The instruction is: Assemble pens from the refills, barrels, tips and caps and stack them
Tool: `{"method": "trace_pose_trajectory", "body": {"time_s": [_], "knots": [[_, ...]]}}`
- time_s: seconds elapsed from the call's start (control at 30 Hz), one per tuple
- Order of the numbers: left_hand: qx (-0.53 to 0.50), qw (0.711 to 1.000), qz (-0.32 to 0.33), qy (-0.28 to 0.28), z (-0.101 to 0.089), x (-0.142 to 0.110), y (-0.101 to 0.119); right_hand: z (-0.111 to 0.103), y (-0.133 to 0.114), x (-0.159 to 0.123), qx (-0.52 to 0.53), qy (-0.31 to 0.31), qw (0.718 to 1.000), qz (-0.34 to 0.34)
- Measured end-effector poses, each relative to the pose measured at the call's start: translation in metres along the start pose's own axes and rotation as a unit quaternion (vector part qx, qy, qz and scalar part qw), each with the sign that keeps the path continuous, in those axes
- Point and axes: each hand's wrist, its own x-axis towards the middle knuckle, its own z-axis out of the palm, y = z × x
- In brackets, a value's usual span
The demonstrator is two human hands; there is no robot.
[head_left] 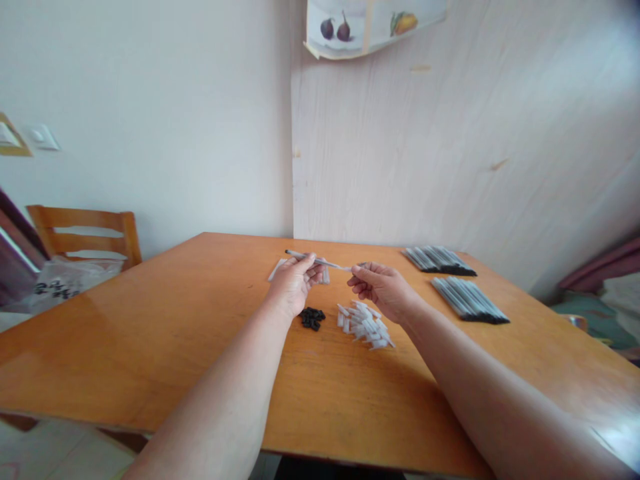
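My left hand (299,279) is closed around a slim grey pen barrel (325,261) with a black end pointing left. Opposite it, my right hand (373,283) pinches a small white pen tip piece (346,269), held against or very close to the barrel's right end; whether they touch is hard to tell. Below my left hand lies a small heap of black plugs (312,318). A larger pile of white pen tip pieces (364,324) sits beneath my right hand. Pale tubes (276,269) lie on the table behind my left hand, partly hidden by it.
Two rows of grey pens with black ends, a far one (440,259) and a nearer one (470,299), lie on the right of the wooden table (200,347). A chair (90,220) with a clear plastic bag (70,280) stands at the left. A wall rises behind.
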Motion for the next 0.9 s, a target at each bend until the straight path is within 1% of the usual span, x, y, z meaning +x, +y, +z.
{"method": "trace_pose_trajectory", "body": {"time_s": [0.27, 0.6, 0.9], "knots": [[0.000, 1.000, -0.007, -0.002, -0.0001, 0.0002, -0.0008, 0.0036, 0.0012, -0.0007, -0.003, 0.009, 1.000, 0.016], [-0.001, 1.000, 0.003, 0.004, 0.0005, -0.0008, -0.0005, 0.0025, 0.0030, 0.0005, -0.025, 0.021, 0.999, 0.013], [0.000, 1.000, -0.004, 0.001, 0.0012, -0.0004, -0.0019, 0.0061, 0.0070, 0.0012, -0.050, 0.017, 0.999, 0.007]]}}
